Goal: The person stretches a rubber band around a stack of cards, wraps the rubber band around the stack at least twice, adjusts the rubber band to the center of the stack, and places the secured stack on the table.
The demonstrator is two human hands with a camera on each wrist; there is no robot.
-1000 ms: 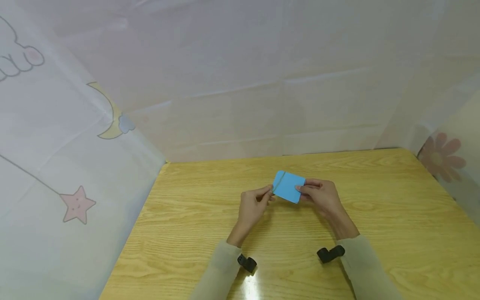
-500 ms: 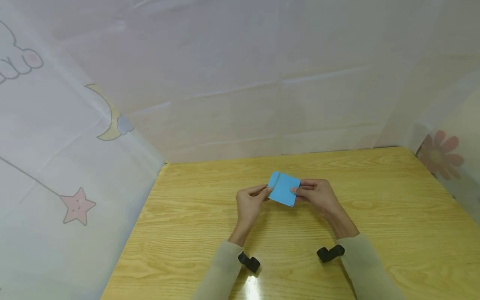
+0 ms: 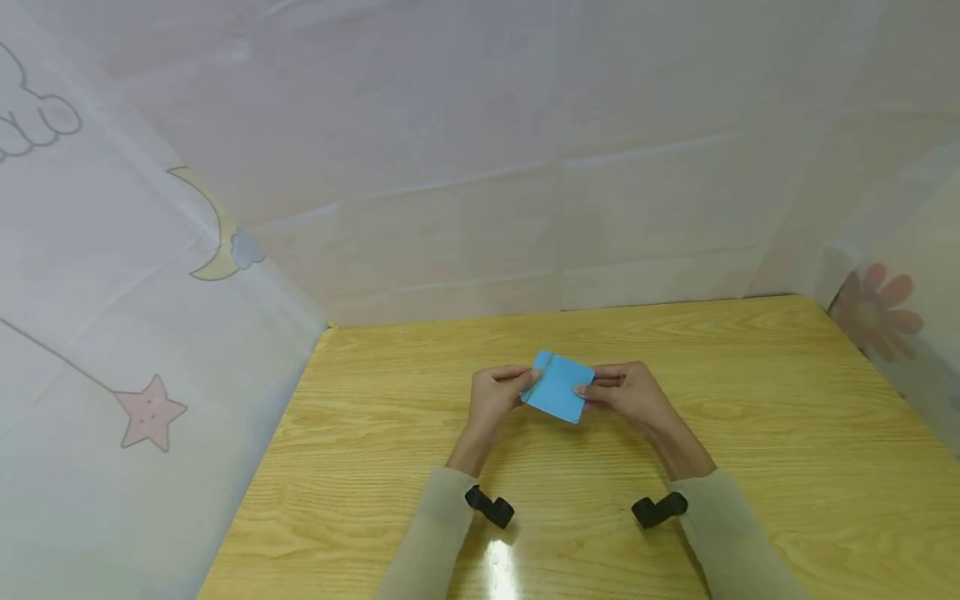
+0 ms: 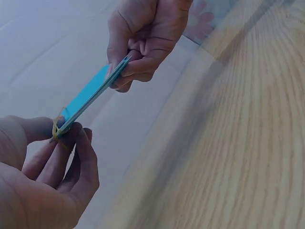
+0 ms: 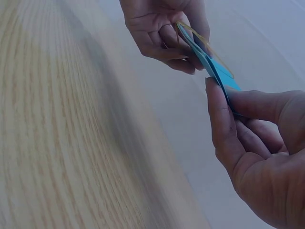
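Note:
A thin stack of blue cards (image 3: 558, 389) with rounded corners is held tilted over the table between both hands. Several layers show along its edge in the left wrist view. A yellowish rubber band (image 4: 55, 128) runs round the stack near its left end. My left hand (image 3: 492, 402) pinches that end between thumb and fingers, right at the band. From the other side my right hand (image 3: 632, 398) grips the right edge, thumb on top and fingers underneath. In the right wrist view, part of the band (image 5: 220, 60) stands slightly off the cards.
Both hands are above a wood-grain table (image 3: 360, 467). Behind it hangs a pale cloth wall (image 3: 450, 208), and printed side walls with a star (image 3: 153, 413) and a flower (image 3: 877, 310) flank it. Each sleeve carries a small black wrist camera (image 3: 658, 509).
The stack and both hands have shifted a little left and toward me. My left thumb has moved from the stack's corner onto its top face by the band.

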